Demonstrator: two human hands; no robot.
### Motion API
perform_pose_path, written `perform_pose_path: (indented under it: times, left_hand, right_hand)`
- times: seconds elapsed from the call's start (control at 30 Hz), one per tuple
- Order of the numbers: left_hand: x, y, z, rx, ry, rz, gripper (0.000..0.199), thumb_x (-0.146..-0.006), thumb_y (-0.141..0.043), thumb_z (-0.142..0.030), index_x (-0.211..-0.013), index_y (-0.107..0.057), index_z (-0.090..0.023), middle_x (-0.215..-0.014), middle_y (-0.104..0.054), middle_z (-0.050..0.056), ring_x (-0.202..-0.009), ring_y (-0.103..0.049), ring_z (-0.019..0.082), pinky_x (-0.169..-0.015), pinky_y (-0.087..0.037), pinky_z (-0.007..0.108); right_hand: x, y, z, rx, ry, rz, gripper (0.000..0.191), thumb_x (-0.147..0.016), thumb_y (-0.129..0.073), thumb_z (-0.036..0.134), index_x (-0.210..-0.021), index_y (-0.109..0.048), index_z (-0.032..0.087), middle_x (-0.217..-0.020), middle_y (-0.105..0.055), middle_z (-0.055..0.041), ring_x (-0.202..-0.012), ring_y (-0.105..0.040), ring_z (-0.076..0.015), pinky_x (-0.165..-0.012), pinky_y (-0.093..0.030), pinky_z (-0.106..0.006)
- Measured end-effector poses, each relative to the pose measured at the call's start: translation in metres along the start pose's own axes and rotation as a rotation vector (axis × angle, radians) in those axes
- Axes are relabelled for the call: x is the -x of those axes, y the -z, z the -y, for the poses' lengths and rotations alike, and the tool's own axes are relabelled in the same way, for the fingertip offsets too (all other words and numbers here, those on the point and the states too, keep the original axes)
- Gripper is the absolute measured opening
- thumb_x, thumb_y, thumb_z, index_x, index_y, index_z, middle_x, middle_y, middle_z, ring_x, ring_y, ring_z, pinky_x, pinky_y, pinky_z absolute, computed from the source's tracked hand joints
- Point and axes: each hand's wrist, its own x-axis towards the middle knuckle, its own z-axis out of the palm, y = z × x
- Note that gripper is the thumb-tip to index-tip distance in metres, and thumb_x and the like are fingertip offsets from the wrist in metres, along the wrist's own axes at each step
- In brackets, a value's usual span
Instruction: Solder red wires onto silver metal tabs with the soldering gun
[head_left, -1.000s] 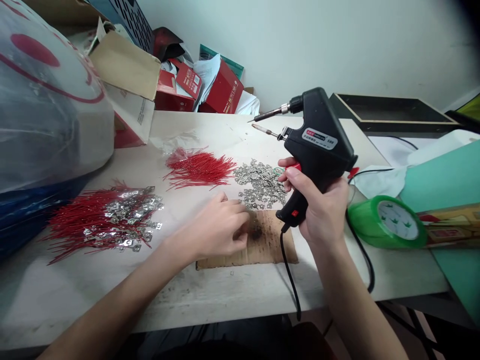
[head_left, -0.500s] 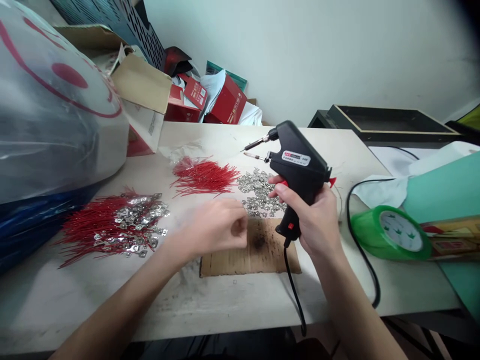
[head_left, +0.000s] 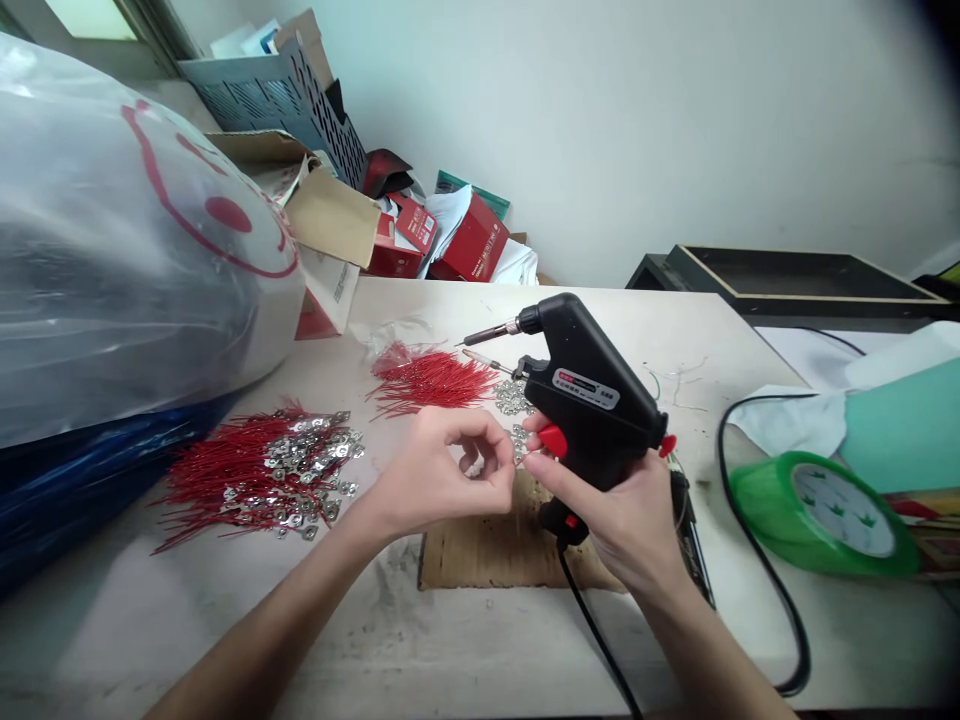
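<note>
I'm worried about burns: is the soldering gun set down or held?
Held: the right hand grips the soldering gun by its black handle, beside the red trigger. Whether it's hot isn't visible.

Soldering gun (head_left: 592, 345): "88" can be read on the label (head_left: 586, 389) after an unclear 5 or S; other print is too small.
Green tape roll (head_left: 766, 505), right: green crowns are shown on the white disc (head_left: 844, 530).
Plastic bag (head_left: 150, 290), left: a red face-like drawing is printed.
Red carton (head_left: 469, 235), far: white print is blurred.
</note>
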Motion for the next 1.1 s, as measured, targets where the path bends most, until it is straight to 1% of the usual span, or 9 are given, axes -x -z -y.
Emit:
perform_pose_path:
  times: [0.13, 0.23, 0.33, 0.43, 0.57, 0.7, 0.9, 1.0, 1.1]
  left_hand:
    - [0.0012, -0.0038, 0.0013, 0.020, -0.014, 0.003, 0.012, -0.067, -0.063, -0.003, -0.068, -0.064, -0.015, -0.067, -0.063, -0.002, -0.060, -0.051, 0.008, -0.053, -0.040, 0.020]
    - [0.0008, -0.0055, 0.0016, 0.053, 0.008, 0.006, 0.013, -0.070, -0.064, -0.002, -0.070, -0.063, -0.015, -0.068, -0.063, -0.002, -0.060, -0.052, 0.007, -0.053, -0.041, 0.019]
    - [0.0003, -0.0056, 0.0015, 0.092, 0.024, 0.002, 0.010, -0.077, -0.071, -0.009, -0.082, -0.067, -0.016, -0.074, -0.066, -0.001, -0.060, -0.053, 0.008, -0.051, -0.042, 0.019]
    - [0.0002, -0.0047, 0.0017, 0.065, -0.072, -0.038, 0.009, -0.082, -0.077, -0.016, -0.089, -0.071, -0.017, -0.074, -0.069, -0.001, -0.060, -0.055, 0.008, -0.052, -0.043, 0.020]
    - [0.0004, -0.0055, 0.0013, -0.026, -0.229, -0.127, 0.008, -0.082, -0.081, -0.013, -0.081, -0.075, -0.017, -0.074, -0.070, 0.000, -0.063, -0.056, 0.008, -0.058, -0.045, 0.021]
    - [0.0011, -0.0084, 0.0000, -0.088, -0.288, -0.191, 0.007, -0.082, -0.083, -0.014, -0.083, -0.076, -0.017, -0.072, -0.069, -0.001, -0.061, -0.055, 0.007, -0.057, -0.045, 0.021]
    - [0.0009, -0.0069, -0.0005, -0.150, -0.377, -0.210, 0.014, -0.082, -0.084, -0.020, -0.092, -0.074, -0.015, -0.073, -0.068, 0.000, -0.062, -0.057, 0.008, -0.056, -0.046, 0.022]
    - [0.0009, -0.0064, -0.0001, -0.189, -0.406, -0.224, 0.008, -0.084, -0.081, -0.015, -0.088, -0.074, -0.016, -0.072, -0.067, -0.001, -0.062, -0.055, 0.008, -0.057, -0.046, 0.021]
    - [0.0021, -0.0087, -0.0005, -0.215, -0.420, -0.270, 0.008, -0.084, -0.079, -0.012, -0.084, -0.073, -0.017, -0.070, -0.065, -0.002, -0.060, -0.053, 0.006, -0.055, -0.044, 0.021]
  right_hand:
    - [-0.0002, 0.0001, -0.0003, 0.008, 0.023, -0.020, 0.018, -0.076, -0.084, 0.026, -0.092, -0.077, 0.021, -0.095, -0.079, -0.0051, -0.083, -0.075, -0.0215, -0.075, -0.065, -0.034]
    - [0.0006, 0.0017, -0.0012, 0.016, 0.019, -0.030, 0.018, -0.078, -0.084, 0.027, -0.094, -0.077, 0.021, -0.097, -0.079, -0.0060, -0.086, -0.075, -0.0227, -0.077, -0.065, -0.034]
    - [0.0010, 0.0041, -0.0005, -0.001, 0.006, -0.024, 0.018, -0.079, -0.083, 0.025, -0.096, -0.078, 0.022, -0.098, -0.079, -0.0050, -0.086, -0.075, -0.0213, -0.077, -0.064, -0.032]
    - [0.0006, 0.0063, 0.0004, -0.034, 0.017, -0.029, 0.017, -0.080, -0.083, 0.020, -0.095, -0.078, 0.023, -0.099, -0.078, -0.0018, -0.087, -0.074, -0.0172, -0.080, -0.063, -0.026]
    - [0.0005, 0.0067, -0.0011, -0.070, 0.035, -0.058, 0.016, -0.080, -0.083, 0.018, -0.094, -0.078, 0.024, -0.098, -0.078, -0.0003, -0.085, -0.073, -0.0144, -0.079, -0.061, -0.023]
    - [0.0011, 0.0050, -0.0027, -0.124, 0.045, -0.097, 0.017, -0.079, -0.084, 0.018, -0.094, -0.078, 0.024, -0.097, -0.077, -0.0006, -0.081, -0.071, -0.0147, -0.075, -0.060, -0.025]
    - [-0.0022, 0.0049, -0.0040, -0.176, 0.061, -0.124, 0.020, -0.076, -0.085, 0.016, -0.092, -0.078, 0.025, -0.098, -0.076, -0.0016, -0.082, -0.070, -0.0171, -0.076, -0.059, -0.030]
    - [-0.0029, 0.0062, -0.0046, -0.161, 0.096, -0.162, 0.017, -0.076, -0.085, 0.016, -0.089, -0.077, 0.025, -0.098, -0.076, -0.0025, -0.084, -0.070, -0.0188, -0.076, -0.060, -0.032]
    - [-0.0015, 0.0079, -0.0026, -0.173, 0.069, -0.117, 0.017, -0.078, -0.083, 0.015, -0.091, -0.078, 0.025, -0.099, -0.075, -0.0019, -0.087, -0.070, -0.0181, -0.077, -0.059, -0.031]
